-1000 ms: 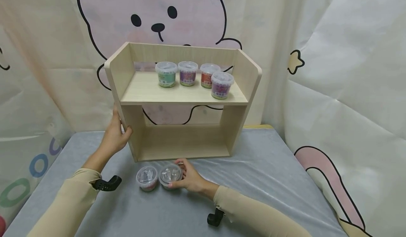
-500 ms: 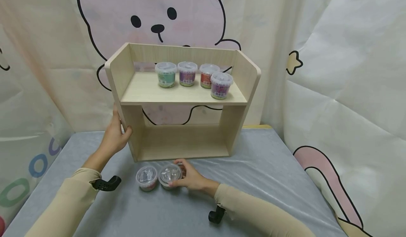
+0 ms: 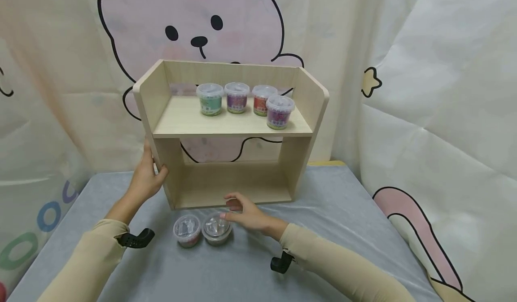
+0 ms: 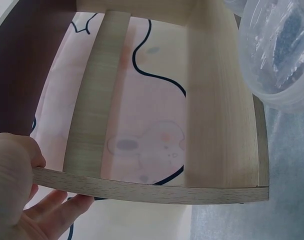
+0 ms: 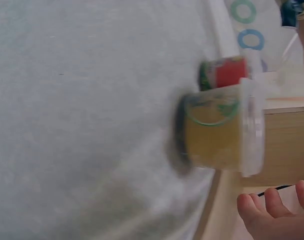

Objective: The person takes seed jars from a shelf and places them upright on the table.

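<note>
My left hand (image 3: 146, 178) grips the left side panel of a two-tier wooden shelf (image 3: 226, 183); in the left wrist view the thumb and fingers (image 4: 62, 210) lie on opposite sides of the panel's edge. My right hand (image 3: 250, 212) hovers loosely, holding nothing, just behind and right of a clear-lidded plastic tub (image 3: 216, 234) on the cloth. To its left stands a second tub (image 3: 187, 237). In the right wrist view the nearer tub (image 5: 214, 130) has a yellowish side, and the right fingers (image 5: 274, 202) are apart from it.
On the upper tier stand a green tub (image 3: 210, 100), a purple tub (image 3: 236, 98), a red tub (image 3: 261, 100) and another purple tub (image 3: 279, 112) nearer its front edge. Grey-blue cloth (image 3: 331, 230) covers the table. A printed curtain (image 3: 242, 19) hangs behind.
My right hand has let go of the right tub on the table and lifted slightly away to the right. That tub stays on the cloth. The left hand keeps its grip.
</note>
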Demonstrator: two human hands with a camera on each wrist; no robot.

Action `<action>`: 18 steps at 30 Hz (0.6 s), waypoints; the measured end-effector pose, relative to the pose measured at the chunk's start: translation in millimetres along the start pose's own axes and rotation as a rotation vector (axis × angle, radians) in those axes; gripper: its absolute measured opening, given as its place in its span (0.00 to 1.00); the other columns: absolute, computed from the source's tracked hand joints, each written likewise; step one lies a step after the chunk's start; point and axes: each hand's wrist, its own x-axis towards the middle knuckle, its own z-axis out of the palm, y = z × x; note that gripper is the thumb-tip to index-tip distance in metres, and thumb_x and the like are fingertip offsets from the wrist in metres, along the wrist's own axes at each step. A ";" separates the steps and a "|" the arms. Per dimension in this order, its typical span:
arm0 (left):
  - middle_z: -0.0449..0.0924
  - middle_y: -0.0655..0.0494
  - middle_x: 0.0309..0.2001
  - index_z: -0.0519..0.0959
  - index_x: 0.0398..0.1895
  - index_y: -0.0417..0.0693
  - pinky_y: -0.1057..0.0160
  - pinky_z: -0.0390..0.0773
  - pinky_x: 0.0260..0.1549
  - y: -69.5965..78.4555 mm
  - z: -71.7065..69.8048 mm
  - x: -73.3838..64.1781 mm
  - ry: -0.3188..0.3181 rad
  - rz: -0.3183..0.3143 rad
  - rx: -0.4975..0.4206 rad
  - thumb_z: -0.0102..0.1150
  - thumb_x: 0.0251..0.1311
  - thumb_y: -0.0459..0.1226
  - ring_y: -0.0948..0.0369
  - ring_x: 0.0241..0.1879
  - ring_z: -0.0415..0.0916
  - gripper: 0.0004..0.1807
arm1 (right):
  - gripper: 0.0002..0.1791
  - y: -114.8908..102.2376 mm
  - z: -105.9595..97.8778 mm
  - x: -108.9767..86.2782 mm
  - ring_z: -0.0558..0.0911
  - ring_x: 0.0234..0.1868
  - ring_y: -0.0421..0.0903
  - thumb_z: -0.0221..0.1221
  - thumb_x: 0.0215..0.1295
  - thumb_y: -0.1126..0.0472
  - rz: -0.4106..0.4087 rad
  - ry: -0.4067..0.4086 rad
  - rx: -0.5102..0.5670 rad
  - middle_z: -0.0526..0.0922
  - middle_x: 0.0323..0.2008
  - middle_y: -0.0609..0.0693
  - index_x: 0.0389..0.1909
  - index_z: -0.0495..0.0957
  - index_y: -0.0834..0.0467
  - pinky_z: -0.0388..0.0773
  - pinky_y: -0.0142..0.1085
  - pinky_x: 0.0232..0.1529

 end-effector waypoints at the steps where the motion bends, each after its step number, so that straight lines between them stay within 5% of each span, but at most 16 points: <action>1: 0.61 0.25 0.68 0.34 0.82 0.56 0.30 0.76 0.45 0.5 0.0 0.0 -0.001 -0.002 0.004 0.52 0.60 0.24 0.27 0.57 0.72 0.53 | 0.30 -3.2 -1.7 -0.1 0.70 0.70 0.65 0.62 0.70 0.58 -0.005 0.004 -0.005 0.71 0.68 0.64 0.70 0.66 0.57 0.71 0.54 0.67; 18: 0.60 0.23 0.68 0.34 0.81 0.56 0.29 0.76 0.45 -0.6 1.3 -0.8 -0.001 0.000 0.011 0.51 0.61 0.24 0.25 0.57 0.71 0.53 | 0.27 -72.2 -25.5 -2.6 0.72 0.71 0.57 0.56 0.73 0.61 -0.144 -0.001 0.019 0.71 0.67 0.62 0.70 0.64 0.59 0.71 0.45 0.70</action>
